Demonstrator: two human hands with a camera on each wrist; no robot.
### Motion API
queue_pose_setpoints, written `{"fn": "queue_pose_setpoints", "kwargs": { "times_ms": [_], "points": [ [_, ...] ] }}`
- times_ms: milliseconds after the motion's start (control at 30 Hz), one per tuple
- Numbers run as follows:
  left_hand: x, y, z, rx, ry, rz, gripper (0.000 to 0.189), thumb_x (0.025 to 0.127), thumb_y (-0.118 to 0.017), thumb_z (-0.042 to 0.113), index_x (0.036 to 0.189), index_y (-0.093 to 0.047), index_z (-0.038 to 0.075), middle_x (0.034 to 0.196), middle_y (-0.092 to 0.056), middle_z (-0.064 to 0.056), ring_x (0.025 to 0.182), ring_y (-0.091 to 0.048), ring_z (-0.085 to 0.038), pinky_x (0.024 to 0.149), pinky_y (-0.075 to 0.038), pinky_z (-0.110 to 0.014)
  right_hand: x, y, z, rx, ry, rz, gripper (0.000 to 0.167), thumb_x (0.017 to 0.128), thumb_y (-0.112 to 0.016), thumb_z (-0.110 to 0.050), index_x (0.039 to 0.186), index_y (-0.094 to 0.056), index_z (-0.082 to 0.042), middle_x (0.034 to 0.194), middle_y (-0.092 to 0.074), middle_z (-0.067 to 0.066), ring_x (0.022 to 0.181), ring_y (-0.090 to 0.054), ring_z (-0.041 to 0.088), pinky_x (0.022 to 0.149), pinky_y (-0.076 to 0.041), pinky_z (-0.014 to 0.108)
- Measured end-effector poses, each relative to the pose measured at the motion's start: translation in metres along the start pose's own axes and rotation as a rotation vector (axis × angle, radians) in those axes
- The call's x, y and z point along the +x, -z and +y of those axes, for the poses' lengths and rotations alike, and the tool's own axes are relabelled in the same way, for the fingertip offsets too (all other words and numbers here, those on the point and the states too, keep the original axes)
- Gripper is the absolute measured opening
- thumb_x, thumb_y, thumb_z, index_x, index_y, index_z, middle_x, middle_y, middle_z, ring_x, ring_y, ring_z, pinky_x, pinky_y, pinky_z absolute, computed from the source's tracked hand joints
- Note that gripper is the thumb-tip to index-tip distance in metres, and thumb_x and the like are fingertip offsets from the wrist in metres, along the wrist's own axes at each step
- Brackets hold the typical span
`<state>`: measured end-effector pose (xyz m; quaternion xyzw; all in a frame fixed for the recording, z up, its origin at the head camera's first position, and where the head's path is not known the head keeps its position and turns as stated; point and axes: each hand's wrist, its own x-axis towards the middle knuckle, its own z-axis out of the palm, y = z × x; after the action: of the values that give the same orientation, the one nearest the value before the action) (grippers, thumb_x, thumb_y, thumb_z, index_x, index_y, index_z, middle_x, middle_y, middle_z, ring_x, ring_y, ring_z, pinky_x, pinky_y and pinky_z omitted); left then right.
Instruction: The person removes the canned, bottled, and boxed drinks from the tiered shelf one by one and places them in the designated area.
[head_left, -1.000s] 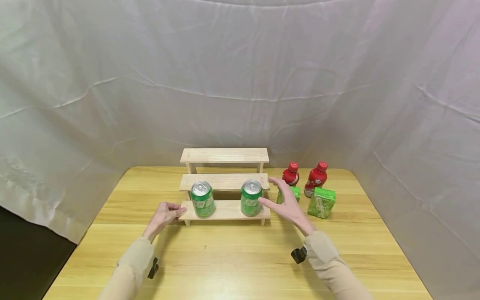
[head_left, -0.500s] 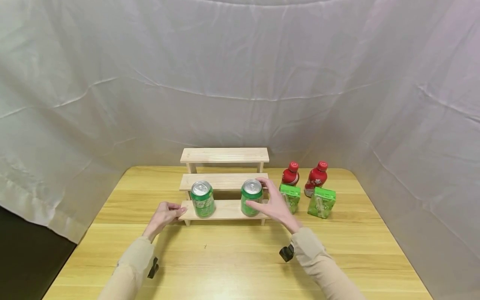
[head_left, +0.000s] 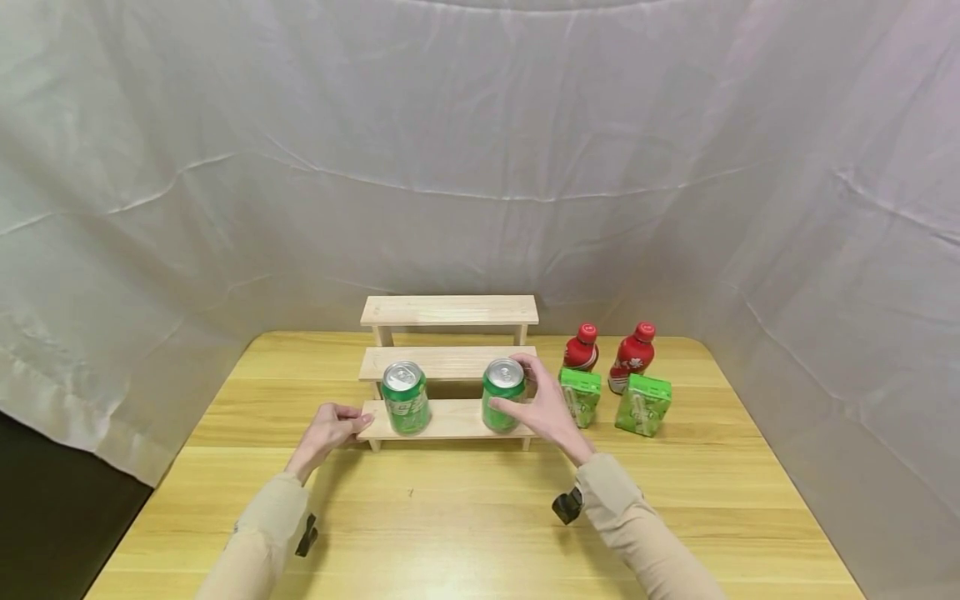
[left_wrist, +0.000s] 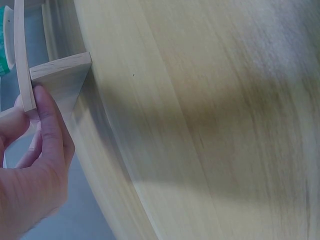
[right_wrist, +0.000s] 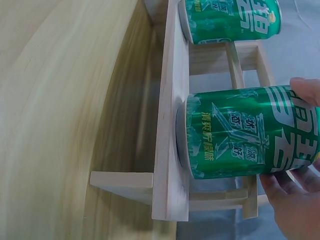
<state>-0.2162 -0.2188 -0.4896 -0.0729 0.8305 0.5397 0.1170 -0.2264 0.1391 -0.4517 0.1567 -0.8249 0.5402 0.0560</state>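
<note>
Two green soda cans stand upright on the lowest step of a three-tier wooden shelf [head_left: 456,420]. My right hand [head_left: 551,410] grips the right can [head_left: 501,410], thumb in front and fingers behind. The right wrist view shows this can [right_wrist: 230,132] with its base on the step and fingers [right_wrist: 290,187] round its upper part. The left can [head_left: 407,408] stands apart from both hands. My left hand [head_left: 330,429] pinches the left end of the lowest step; in the left wrist view the thumb and fingers [left_wrist: 50,127] close on the board's edge [left_wrist: 24,65].
Right of the shelf, two red bottles [head_left: 581,350] [head_left: 632,360] stand on the wooden table [head_left: 465,517]. Two green drink cartons [head_left: 581,398] [head_left: 643,407] are in front of them. A grey curtain [head_left: 480,167] hangs behind and along the sides.
My right hand has moved left from beside the right can and now grips it. The left hand stays on the step's end. Both cans stay where they were.
</note>
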Motion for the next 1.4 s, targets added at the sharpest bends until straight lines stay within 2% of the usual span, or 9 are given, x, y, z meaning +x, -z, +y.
{"fn": "queue_pose_setpoints", "kwargs": {
  "times_ms": [233,467,567,667,800,1033,1400],
  "points": [
    [0.0,0.0,0.0,0.005,0.003,0.004,0.048,0.097,-0.066,0.013,0.126,-0.051,-0.023,0.114,-0.064,-0.036,0.082,-0.067,-0.014,0.08,-0.064,-0.032,-0.004,0.001,-0.001,0.024,0.024,0.018,0.066,0.077,-0.087,-0.013,0.134,-0.054,-0.009,0.127,-0.066,0.013,0.118,-0.064,0.031,0.1,-0.053,0.048],
    [0.0,0.001,0.0,0.012,0.002,0.006,0.049,0.097,-0.066,0.013,0.126,-0.051,-0.023,0.117,-0.062,-0.037,0.084,-0.067,-0.015,0.082,-0.064,-0.033,-0.011,0.006,0.0,0.051,0.041,0.062,0.071,0.074,-0.089,-0.008,0.135,-0.054,-0.004,0.127,-0.067,0.018,0.121,-0.063,0.036,0.107,-0.05,0.055],
    [0.0,0.0,0.0,0.013,0.0,0.005,0.047,0.097,-0.066,0.013,0.125,-0.052,-0.022,0.116,-0.063,-0.036,0.085,-0.067,-0.015,0.082,-0.064,-0.034,-0.014,0.01,0.001,0.049,0.041,0.082,0.072,0.072,-0.089,-0.007,0.135,-0.054,-0.003,0.127,-0.067,0.018,0.121,-0.063,0.036,0.108,-0.05,0.054],
    [0.001,0.0,-0.001,0.009,-0.002,0.008,0.046,0.097,-0.066,0.013,0.124,-0.054,-0.022,0.113,-0.065,-0.035,0.084,-0.067,-0.014,0.083,-0.064,-0.035,-0.019,0.016,0.002,0.05,0.035,0.106,0.072,0.071,-0.09,-0.007,0.134,-0.055,-0.003,0.125,-0.068,0.017,0.121,-0.063,0.033,0.11,-0.05,0.048],
    [0.001,0.0,-0.001,0.001,-0.003,0.013,0.044,0.096,-0.066,0.012,0.123,-0.054,-0.021,0.11,-0.067,-0.033,0.081,-0.066,-0.012,0.082,-0.064,-0.035,-0.024,0.026,0.004,0.05,0.02,0.141,0.07,0.07,-0.09,-0.005,0.132,-0.056,-0.004,0.125,-0.068,0.015,0.12,-0.063,0.027,0.108,-0.051,0.033],
    [0.001,-0.001,-0.002,-0.002,-0.003,0.011,0.045,0.096,-0.067,0.012,0.123,-0.054,-0.022,0.112,-0.066,-0.034,0.083,-0.066,-0.014,0.081,-0.064,-0.033,-0.037,0.048,0.009,0.016,-0.023,0.187,0.07,0.07,-0.09,-0.005,0.132,-0.056,-0.004,0.125,-0.066,0.016,0.109,-0.059,0.002,0.097,-0.048,0.01],
    [0.001,-0.001,-0.003,-0.007,-0.006,0.015,0.045,0.096,-0.066,0.012,0.123,-0.054,-0.022,0.112,-0.065,-0.033,0.084,-0.065,-0.014,0.079,-0.063,-0.029,-0.062,0.093,0.029,-0.087,-0.055,0.216,0.072,0.07,-0.091,-0.006,0.132,-0.055,-0.002,0.123,-0.066,0.018,0.103,-0.055,-0.013,0.093,-0.044,0.0]
  ]
}}
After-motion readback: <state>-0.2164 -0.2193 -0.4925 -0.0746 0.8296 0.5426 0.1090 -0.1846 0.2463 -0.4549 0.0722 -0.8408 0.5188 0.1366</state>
